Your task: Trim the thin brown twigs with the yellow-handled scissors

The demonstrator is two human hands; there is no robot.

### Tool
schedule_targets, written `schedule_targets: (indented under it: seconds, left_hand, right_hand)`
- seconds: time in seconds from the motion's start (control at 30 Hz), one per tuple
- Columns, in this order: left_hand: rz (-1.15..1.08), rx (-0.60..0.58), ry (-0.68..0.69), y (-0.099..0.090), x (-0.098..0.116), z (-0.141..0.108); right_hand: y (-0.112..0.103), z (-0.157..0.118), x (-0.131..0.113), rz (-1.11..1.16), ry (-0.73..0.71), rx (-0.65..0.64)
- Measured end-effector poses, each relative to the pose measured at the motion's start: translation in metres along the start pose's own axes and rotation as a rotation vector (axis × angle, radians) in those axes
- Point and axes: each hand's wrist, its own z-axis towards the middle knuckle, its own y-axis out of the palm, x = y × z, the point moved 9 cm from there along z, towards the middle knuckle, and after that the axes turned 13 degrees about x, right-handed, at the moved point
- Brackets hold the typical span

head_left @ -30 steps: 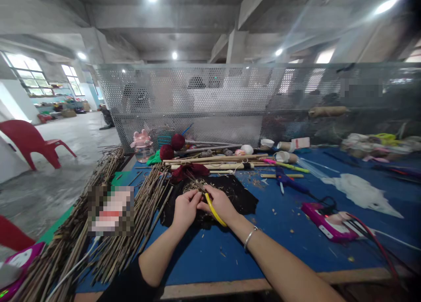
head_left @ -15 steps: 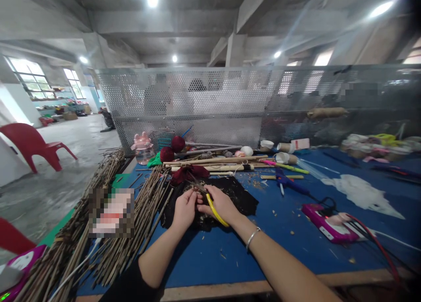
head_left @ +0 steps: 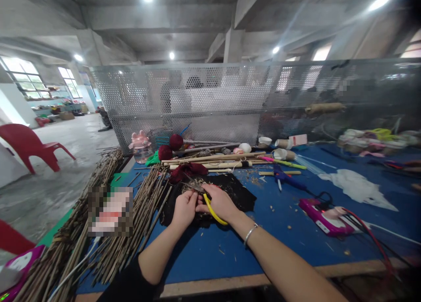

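Observation:
My right hand (head_left: 221, 202) is closed around yellow-handled scissors (head_left: 213, 211), their metal blades reaching up and left past my fingers. Close against it, my left hand (head_left: 184, 206) has its thumb and fingers pinched together; whatever they hold is too small to make out. Both hands are over a black cloth (head_left: 241, 196) strewn with small pale clippings. A dark red cloth (head_left: 184, 172) lies bunched just beyond the blades.
Bundles of thin sticks (head_left: 131, 231) lie at my left. Yarn balls (head_left: 176, 142) and long rods (head_left: 217, 160) line the back before a perforated metal screen (head_left: 223, 104). To the right are a blue glue gun (head_left: 286, 179), a purple power strip (head_left: 325, 218) and white plastic (head_left: 358, 188).
The scissor blades have tilted to a flatter angle, and the handle has shifted slightly left. My left hand keeps its pinch beside them. The whole view has shifted a little.

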Motion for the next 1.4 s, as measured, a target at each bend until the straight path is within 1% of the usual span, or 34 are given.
schedule_targets:
  seconds: [0.1,0.3,0.53,0.67,0.77,0.97,1.07,1.2,1.27,1.3,1.33,1.4]
  left_hand:
    - [0.032,0.02,0.023,-0.002,0.002,0.001]
    - [-0.005,0.029,0.014,-0.001,0.001,0.0]
    - [-0.028,-0.036,-0.028,0.004,-0.003,-0.002]
    - [-0.031,-0.019,0.031,0.002,0.003,-0.002]
    - [-0.031,-0.009,0.047,0.0,0.007,-0.003]
    - [0.06,0.014,0.132,-0.005,0.015,-0.002]
    - [0.028,0.011,0.093,-0.005,0.011,0.0]
    - [-0.063,-0.027,-0.034,0.0,-0.001,0.001]
    - [-0.098,-0.016,-0.085,0.0,-0.005,0.002]
    - [-0.116,0.004,-0.106,-0.002,-0.007,0.003]
    - [-0.136,0.033,-0.124,-0.005,-0.008,0.004]
    - [-0.18,0.099,-0.141,-0.012,-0.01,0.006]
  right_hand:
    - [0.0,0.0,0.002,0.012,0.016,0.004]
    - [0.002,0.0,0.0,0.026,0.028,-0.005]
    - [0.0,-0.001,-0.008,0.021,-0.039,0.029]
    - [0.002,0.0,-0.004,0.051,-0.01,0.026]
    - [0.003,0.001,-0.002,0.061,0.009,0.027]
    - [0.001,0.0,-0.003,0.079,0.03,0.005]
    - [0.002,0.0,0.001,0.052,0.052,-0.007]
    - [-0.001,0.0,0.005,0.078,0.074,-0.011]
    - [-0.007,0.003,0.011,0.114,0.107,0.024]
    - [-0.012,0.005,0.017,0.138,0.139,0.066]
    - [-0.019,0.008,0.026,0.17,0.182,0.127]
    - [-0.035,0.01,0.047,0.247,0.278,0.29]
